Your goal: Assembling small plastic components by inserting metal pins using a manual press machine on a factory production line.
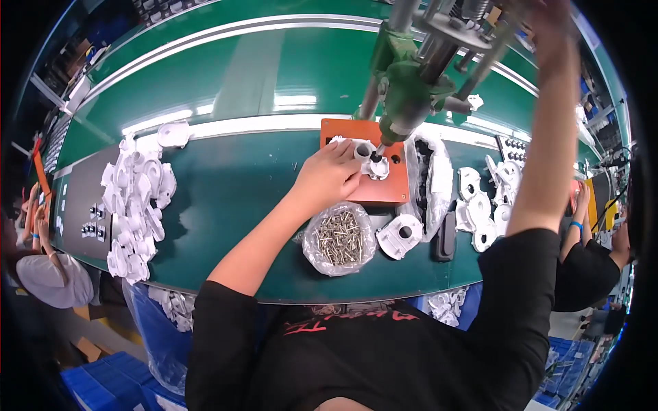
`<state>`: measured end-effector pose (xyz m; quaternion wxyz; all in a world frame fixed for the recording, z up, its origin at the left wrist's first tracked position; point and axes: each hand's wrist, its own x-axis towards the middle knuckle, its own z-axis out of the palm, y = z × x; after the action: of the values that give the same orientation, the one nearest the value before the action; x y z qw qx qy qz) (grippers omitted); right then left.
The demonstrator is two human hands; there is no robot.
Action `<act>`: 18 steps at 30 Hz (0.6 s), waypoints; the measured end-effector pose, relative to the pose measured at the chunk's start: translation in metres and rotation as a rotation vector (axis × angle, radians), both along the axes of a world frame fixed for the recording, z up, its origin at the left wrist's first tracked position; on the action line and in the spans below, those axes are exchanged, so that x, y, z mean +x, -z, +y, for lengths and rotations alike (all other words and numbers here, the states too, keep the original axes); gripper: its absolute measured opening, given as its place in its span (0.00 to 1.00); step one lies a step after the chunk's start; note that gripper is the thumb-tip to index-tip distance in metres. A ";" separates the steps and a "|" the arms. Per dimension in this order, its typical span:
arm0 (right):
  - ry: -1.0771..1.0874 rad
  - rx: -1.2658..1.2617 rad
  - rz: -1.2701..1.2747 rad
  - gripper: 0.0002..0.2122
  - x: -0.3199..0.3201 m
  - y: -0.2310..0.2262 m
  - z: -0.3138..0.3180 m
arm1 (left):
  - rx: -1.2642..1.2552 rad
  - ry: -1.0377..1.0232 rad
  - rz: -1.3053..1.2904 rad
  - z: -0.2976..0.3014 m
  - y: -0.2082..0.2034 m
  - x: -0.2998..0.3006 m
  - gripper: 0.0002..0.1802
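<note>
My left hand [332, 175] rests on a white plastic housing [375, 169], its fingers laid over the far left side and pressing it down on an orange block [343, 128]. Directly above stands a green press-like machine [404, 99]; its thin tip meets the housing at a dark spot beside a round grey opening. My right arm is raised to the upper right, and my right hand [548, 20] is smeared by motion near the machine's blurred metal lever [488, 61]. Whether its fingers close on the lever cannot be seen.
Nearest my left forearm is a clear bag of metal screws [339, 236]. Right of it lie a white cover [392, 245], a black oblong object [445, 236] and a bag with black parts [439, 185]. White parts heap at left [137, 198] and right [473, 209]. Co-workers sit both sides.
</note>
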<state>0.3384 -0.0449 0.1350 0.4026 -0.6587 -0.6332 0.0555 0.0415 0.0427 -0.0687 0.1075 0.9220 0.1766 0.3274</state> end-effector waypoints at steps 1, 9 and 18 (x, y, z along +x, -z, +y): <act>0.033 -0.029 0.029 0.07 0.013 -0.011 -0.048 | -0.026 0.043 -0.036 -0.004 -0.002 0.013 0.09; -0.760 -0.449 -0.572 0.15 -0.118 0.041 -0.096 | -0.080 -0.044 0.039 -0.002 0.009 -0.002 0.10; -0.622 0.418 1.010 0.16 -0.027 -0.017 0.036 | -0.294 -0.091 0.100 0.019 -0.003 0.018 0.25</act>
<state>0.3116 -0.0085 0.1521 0.7374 -0.2436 -0.5243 0.3493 0.0598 0.0618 -0.0659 0.2172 0.9025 0.2694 0.2563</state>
